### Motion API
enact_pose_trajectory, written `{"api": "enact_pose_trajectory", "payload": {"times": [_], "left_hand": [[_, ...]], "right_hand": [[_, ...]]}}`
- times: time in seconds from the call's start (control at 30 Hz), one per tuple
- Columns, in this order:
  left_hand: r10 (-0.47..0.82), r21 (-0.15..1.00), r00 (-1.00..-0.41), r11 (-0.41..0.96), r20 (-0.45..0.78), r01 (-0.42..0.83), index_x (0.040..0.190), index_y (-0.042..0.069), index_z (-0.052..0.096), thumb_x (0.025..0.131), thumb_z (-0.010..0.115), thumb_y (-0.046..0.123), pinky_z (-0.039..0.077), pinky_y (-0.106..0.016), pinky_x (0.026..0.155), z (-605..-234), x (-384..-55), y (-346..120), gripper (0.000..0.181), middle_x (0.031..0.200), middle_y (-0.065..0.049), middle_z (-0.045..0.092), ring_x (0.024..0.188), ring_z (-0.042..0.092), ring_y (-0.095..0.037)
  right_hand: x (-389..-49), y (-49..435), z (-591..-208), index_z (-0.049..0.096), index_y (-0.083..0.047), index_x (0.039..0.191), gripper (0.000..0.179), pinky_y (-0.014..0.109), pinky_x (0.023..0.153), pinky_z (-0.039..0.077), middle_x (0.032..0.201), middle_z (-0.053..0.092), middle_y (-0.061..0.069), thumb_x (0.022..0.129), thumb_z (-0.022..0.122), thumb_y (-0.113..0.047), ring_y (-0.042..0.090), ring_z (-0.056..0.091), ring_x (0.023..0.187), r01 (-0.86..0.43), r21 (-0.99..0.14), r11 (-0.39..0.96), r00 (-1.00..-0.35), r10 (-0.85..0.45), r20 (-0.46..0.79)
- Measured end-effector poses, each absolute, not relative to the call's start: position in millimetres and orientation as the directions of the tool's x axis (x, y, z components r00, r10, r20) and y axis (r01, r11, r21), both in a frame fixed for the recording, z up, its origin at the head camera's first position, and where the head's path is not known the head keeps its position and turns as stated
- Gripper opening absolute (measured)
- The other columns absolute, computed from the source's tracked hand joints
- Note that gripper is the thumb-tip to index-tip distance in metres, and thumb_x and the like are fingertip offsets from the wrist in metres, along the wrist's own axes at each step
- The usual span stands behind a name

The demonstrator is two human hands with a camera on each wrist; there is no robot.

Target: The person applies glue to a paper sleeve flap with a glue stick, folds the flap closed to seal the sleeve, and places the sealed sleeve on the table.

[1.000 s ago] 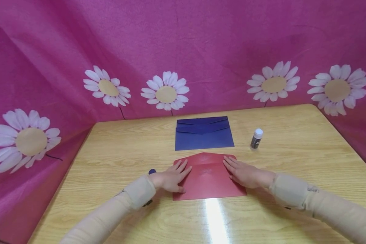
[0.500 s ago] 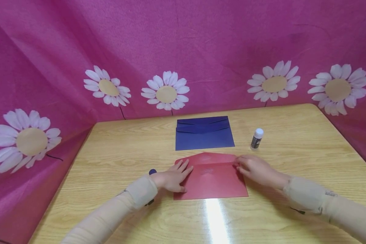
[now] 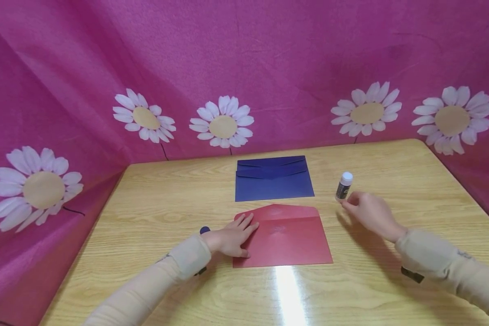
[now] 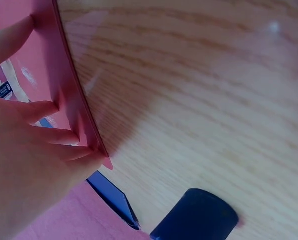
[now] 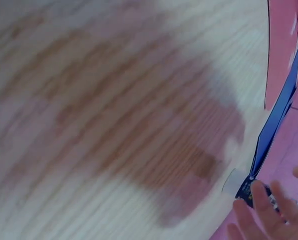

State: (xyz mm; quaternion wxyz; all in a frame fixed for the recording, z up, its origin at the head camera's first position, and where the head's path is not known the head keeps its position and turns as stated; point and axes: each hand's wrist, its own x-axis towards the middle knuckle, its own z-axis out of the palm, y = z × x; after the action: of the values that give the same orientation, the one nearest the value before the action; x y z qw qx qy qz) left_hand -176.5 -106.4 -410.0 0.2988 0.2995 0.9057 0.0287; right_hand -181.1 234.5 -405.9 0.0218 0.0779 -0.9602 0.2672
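Observation:
A red envelope [image 3: 287, 244] lies on the wooden table, its pointed flap unfolded toward the back. My left hand [image 3: 230, 238] rests flat on its left side with the fingers spread. In the left wrist view, the fingertips [image 4: 51, 106] press on the red paper. Off the envelope's right side, my right hand [image 3: 372, 215] is at the foot of an upright glue stick [image 3: 344, 186] with a white cap. From the right wrist, the fingers [image 5: 261, 200] overlap the glue stick [image 5: 245, 191], and the thumb stands apart from it.
Two dark blue envelopes [image 3: 275, 186] lie overlapping behind the red one. A dark blue thing with a rounded end [image 3: 205, 230] shows beside my left wrist, partly hidden. A pink cloth with printed daisies [image 3: 289, 68] hangs around the table [image 3: 167, 194].
My right hand has lifted off the red envelope's right edge and moved right and back to the glue stick. My left hand has stayed in place.

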Motion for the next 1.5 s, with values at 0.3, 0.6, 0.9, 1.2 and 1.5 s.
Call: {"api": "enact_pose_trajectory", "payload": {"times": [0.3,0.6,0.9,1.2,1.5], "left_hand": [[0.572,0.24,-0.639,0.811,-0.515,0.533,0.143,0.015,0.015,0.081,0.061,0.035,0.011,-0.042,0.107,-410,-176,-106,0.079,0.149,-0.006,0.0,0.135,-0.001,-0.025],[0.564,0.233,-0.643,0.816,-0.517,0.529,0.143,0.015,0.016,0.081,0.061,0.035,0.011,-0.041,0.107,-410,-175,-106,0.079,0.149,-0.005,0.001,0.135,-0.001,-0.024],[0.56,0.227,-0.645,0.819,-0.521,0.527,0.143,0.016,0.016,0.081,0.061,0.036,0.012,-0.041,0.107,-411,-177,-106,0.079,0.149,-0.005,0.001,0.135,-0.001,-0.023],[0.552,0.235,-0.649,0.826,-0.524,0.513,0.143,0.018,0.015,0.081,0.062,0.036,0.012,-0.042,0.107,-413,-178,-107,0.08,0.149,-0.003,-0.001,0.135,-0.002,-0.022],[0.56,0.232,-0.645,0.82,-0.521,0.524,0.143,0.016,0.014,0.082,0.061,0.035,0.009,-0.041,0.108,-411,-177,-107,0.079,0.149,-0.005,-0.001,0.135,-0.002,-0.023]], "right_hand": [[-189,240,-405,0.051,0.014,0.101,0.051,0.031,0.049,0.039,0.079,0.06,0.022,0.083,0.057,-0.034,0.023,0.053,0.061,-0.028,-0.503,0.864,-1.0,-0.017,0.025],[-202,239,-416,0.026,0.018,0.128,0.064,0.052,0.09,0.036,0.121,0.038,0.039,0.087,0.055,-0.021,0.049,0.041,0.11,0.017,-0.782,0.623,-0.996,-0.06,-0.07],[-209,237,-423,0.031,0.018,0.124,0.054,0.049,0.094,0.034,0.122,0.038,0.038,0.086,0.055,-0.013,0.047,0.039,0.113,0.043,-0.86,0.509,-0.996,-0.042,-0.074],[-212,234,-425,0.037,0.018,0.118,0.042,0.047,0.092,0.036,0.113,0.046,0.037,0.087,0.053,-0.006,0.044,0.046,0.107,-0.02,-0.85,0.526,-0.999,-0.046,-0.005],[-210,227,-421,0.045,0.016,0.112,0.036,0.049,0.084,0.041,0.105,0.053,0.035,0.086,0.056,-0.006,0.043,0.052,0.098,-0.156,-0.8,0.58,-0.988,-0.104,0.117]]}}
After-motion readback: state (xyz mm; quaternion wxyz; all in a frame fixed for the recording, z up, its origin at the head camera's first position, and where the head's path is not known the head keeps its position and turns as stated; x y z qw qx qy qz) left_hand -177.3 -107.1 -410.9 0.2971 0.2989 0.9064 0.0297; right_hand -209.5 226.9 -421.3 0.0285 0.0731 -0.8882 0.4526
